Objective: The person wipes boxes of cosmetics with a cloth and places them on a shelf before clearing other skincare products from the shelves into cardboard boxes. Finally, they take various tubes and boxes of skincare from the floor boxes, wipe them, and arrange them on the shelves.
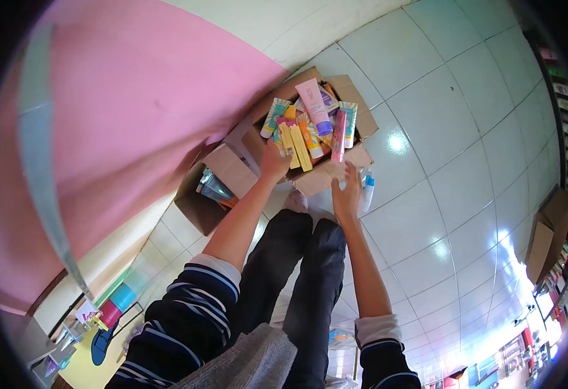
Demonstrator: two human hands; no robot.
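An opened cardboard box on the floor is heaped with tubes and small packs. My left hand is at its near left side, fingers closed around the lower end of a slim yellow box, with more slim yellow boxes beside it. My right hand is over the near right flap, thumb and fingers apart, just below a slim pink pack. On the pile lie a pink tube with a purple cap, an orange tube with a white cap and teal-and-yellow tubes.
A second cardboard box with dark packages stands to the left along the pink wall. A white bottle with blue is on the tiles right of my right hand. Stocked shelves and another carton line the far right.
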